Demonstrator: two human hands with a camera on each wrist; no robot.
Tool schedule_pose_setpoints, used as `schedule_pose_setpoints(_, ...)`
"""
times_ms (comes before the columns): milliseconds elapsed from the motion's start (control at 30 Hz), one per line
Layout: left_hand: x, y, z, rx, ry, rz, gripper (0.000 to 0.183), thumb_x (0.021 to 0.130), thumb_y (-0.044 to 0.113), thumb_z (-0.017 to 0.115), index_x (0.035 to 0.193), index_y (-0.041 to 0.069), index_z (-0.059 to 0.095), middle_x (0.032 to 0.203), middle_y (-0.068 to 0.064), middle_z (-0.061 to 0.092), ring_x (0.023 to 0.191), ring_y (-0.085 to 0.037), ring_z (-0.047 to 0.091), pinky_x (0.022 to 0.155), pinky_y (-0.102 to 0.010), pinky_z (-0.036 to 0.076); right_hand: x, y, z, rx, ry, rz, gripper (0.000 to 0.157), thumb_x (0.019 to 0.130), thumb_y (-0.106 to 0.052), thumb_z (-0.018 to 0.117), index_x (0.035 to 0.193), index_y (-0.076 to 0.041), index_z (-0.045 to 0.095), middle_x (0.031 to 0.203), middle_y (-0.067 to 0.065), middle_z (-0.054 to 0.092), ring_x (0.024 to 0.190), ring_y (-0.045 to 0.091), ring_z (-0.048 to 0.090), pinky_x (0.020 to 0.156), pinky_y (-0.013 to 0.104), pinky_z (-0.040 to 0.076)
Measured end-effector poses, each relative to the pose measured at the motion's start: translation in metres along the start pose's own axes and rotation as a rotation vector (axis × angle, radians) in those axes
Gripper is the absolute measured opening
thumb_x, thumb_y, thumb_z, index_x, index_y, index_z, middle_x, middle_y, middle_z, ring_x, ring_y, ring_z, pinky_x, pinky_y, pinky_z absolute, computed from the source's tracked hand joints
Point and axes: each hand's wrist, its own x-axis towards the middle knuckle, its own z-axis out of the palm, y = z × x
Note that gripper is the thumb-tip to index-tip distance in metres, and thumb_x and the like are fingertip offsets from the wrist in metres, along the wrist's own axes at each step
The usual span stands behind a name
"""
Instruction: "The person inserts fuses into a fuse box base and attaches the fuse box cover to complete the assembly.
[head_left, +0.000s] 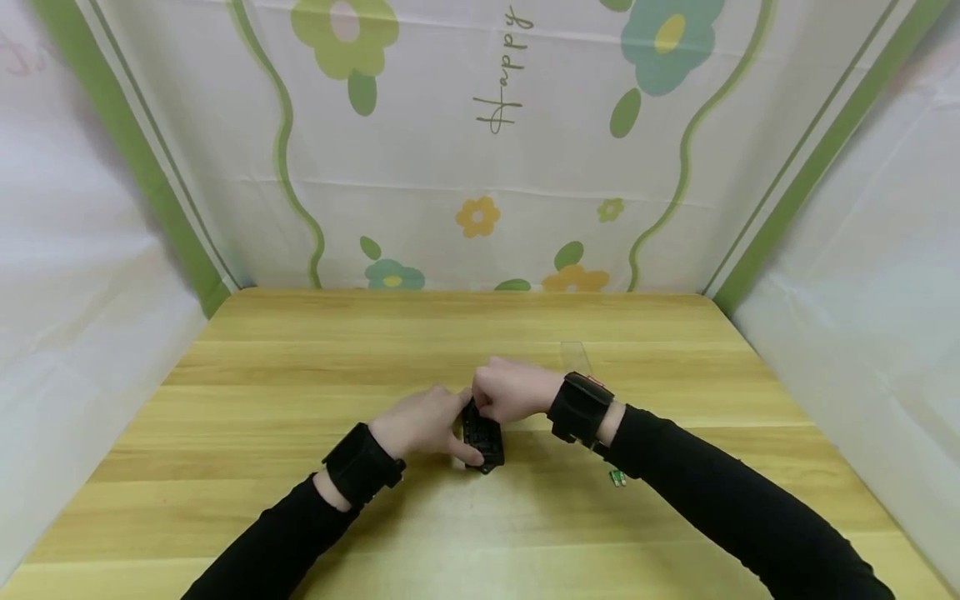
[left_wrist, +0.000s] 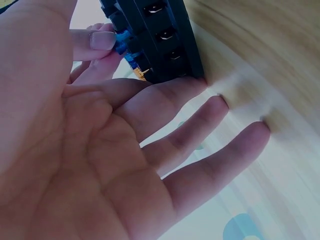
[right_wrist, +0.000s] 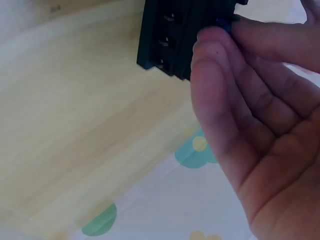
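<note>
"How does the left hand (head_left: 427, 423) lie?"

"Just left of the black block (head_left: 486, 437), thumb on the block's near end and a finger against its far end, so the block is clamped between them. The outer fingers reach out straight past it."

"And the block itself?"

"On the wooden table (head_left: 360, 525), between the two hands. I can't tell whether it sits fully flat."

"The right hand (head_left: 517, 390)?"

"At the block's far end, fingers folded, thumb and fingertip together on a small blue piece (left_wrist: 121, 44) against the block. The head view hides that piece. The left wrist view adds an orange piece (left_wrist: 138, 70) at the block; the head view alone shows a clear strip (head_left: 575, 357), beyond it to the right, and small green pieces (head_left: 617, 477), well to its right."

"How does the block look?"

"Oblong, ridged, with a row of openings showing bright metal."
</note>
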Motion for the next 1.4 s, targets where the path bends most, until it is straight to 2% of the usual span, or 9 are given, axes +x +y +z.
schedule_pose_setpoints(167, 0.0, 0.001, -0.002, 0.006, -0.004, -0.009, 0.068, 0.073, 0.054, 0.076, 0.12, 0.012, 0.052, 0.06, 0.006, 0.036, 0.052, -0.008, 0.036, 0.05, -0.022, 0.029, 0.004, -0.005, -0.007, -0.033, -0.049, 0.01, 0.043, 0.083, -0.004, 0.06, 0.051, -0.02, 0.037, 0.052, -0.01, 0.019, 0.049, 0.007, 0.017, 0.047, 0.02, 0.018)
schedule_pose_setpoints(267, -0.001, 0.0, -0.002, 0.002, -0.003, -0.011, 0.065, 0.073, 0.054, 0.076, 0.117, 0.013, 0.053, 0.06, 0.006, 0.036, 0.052, -0.008, 0.037, 0.05, -0.022, 0.03, 0.005, -0.007, -0.008, -0.054, -0.058, 0.024, 0.043, 0.083, -0.006, 0.063, 0.051, -0.02, 0.038, 0.052, -0.01, 0.021, 0.049, 0.006, 0.019, 0.047, 0.02, 0.019)
schedule_pose_setpoints(433, -0.001, 0.001, -0.001, 0.002, -0.003, -0.002, 0.063, 0.073, 0.054, 0.075, 0.115, 0.012, 0.053, 0.06, 0.006, 0.038, 0.052, -0.007, 0.038, 0.051, -0.021, 0.031, 0.004, -0.008, -0.004, -0.076, -0.033, 0.04, 0.043, 0.083, -0.008, 0.067, 0.051, -0.02, 0.041, 0.052, -0.011, 0.023, 0.05, 0.006, 0.021, 0.046, 0.02, 0.019)
schedule_pose_setpoints(667, -0.002, 0.002, 0.0, -0.015, -0.005, 0.002, 0.06, 0.073, 0.054, 0.076, 0.108, 0.01, 0.053, 0.061, 0.006, 0.038, 0.054, -0.007, 0.038, 0.052, -0.021, 0.032, 0.005, -0.004, 0.005, -0.091, 0.008, 0.026, 0.044, 0.078, -0.001, 0.064, 0.056, -0.018, 0.029, 0.06, -0.008, 0.013, 0.055, 0.01, 0.013, 0.048, 0.023, 0.013)
schedule_pose_setpoints(900, -0.002, 0.0, -0.001, -0.028, 0.0, -0.021, 0.056, 0.072, 0.053, 0.077, 0.102, 0.012, 0.055, 0.06, 0.006, 0.038, 0.054, -0.007, 0.039, 0.053, -0.02, 0.034, 0.008, -0.001, 0.006, -0.073, 0.004, 0.013, 0.044, 0.078, 0.001, 0.063, 0.057, -0.017, 0.029, 0.061, -0.007, 0.012, 0.056, 0.011, 0.012, 0.049, 0.024, 0.013)
schedule_pose_setpoints(1167, -0.001, -0.001, -0.001, -0.035, 0.005, -0.032, 0.055, 0.071, 0.055, 0.076, 0.096, 0.01, 0.056, 0.06, 0.005, 0.032, 0.052, -0.008, 0.036, 0.05, -0.021, 0.029, 0.008, -0.002, 0.002, -0.001, -0.01, -0.005, 0.044, 0.078, 0.005, 0.06, 0.061, -0.017, 0.026, 0.063, -0.006, 0.012, 0.059, 0.012, 0.01, 0.052, 0.025, 0.013)
schedule_pose_setpoints(1400, 0.0, -0.001, -0.001, -0.022, 0.006, -0.028, 0.052, 0.071, 0.056, 0.076, 0.091, 0.011, 0.057, 0.062, 0.006, 0.036, 0.054, -0.008, 0.037, 0.051, -0.02, 0.03, 0.012, -0.004, 0.002, -0.005, -0.035, -0.037, 0.043, 0.075, 0.009, 0.055, 0.062, -0.017, 0.023, 0.064, -0.006, 0.011, 0.059, 0.012, 0.01, 0.052, 0.025, 0.013)
